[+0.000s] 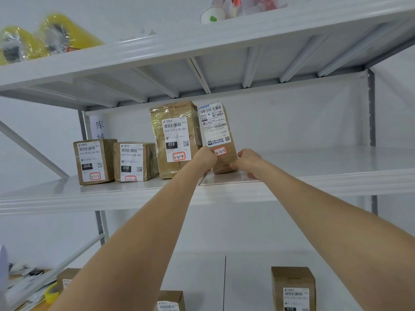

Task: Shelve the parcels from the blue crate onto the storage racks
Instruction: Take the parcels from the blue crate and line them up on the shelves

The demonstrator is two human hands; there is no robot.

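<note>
L hand (205, 159): fingers curled round lower L edge of parcel 3-2-5 (221, 135). R hand (248, 161): curled on its lower R corner. Both grips tight on it.

Parcel upright w/ slight lean, base on middle shelf (314, 167).

At its 9 o'clock, just beside: taller parcel 3-2-4 (177, 140). Further toward 9: box 3-2-3 (134, 161), then box 3-2-2 (94, 161).

Top shelf: paper cup (212, 15) at 12, yellow rolls (45, 37) at 10.

Lower shelf, 5 o'clock: brown box (293, 288).
</note>
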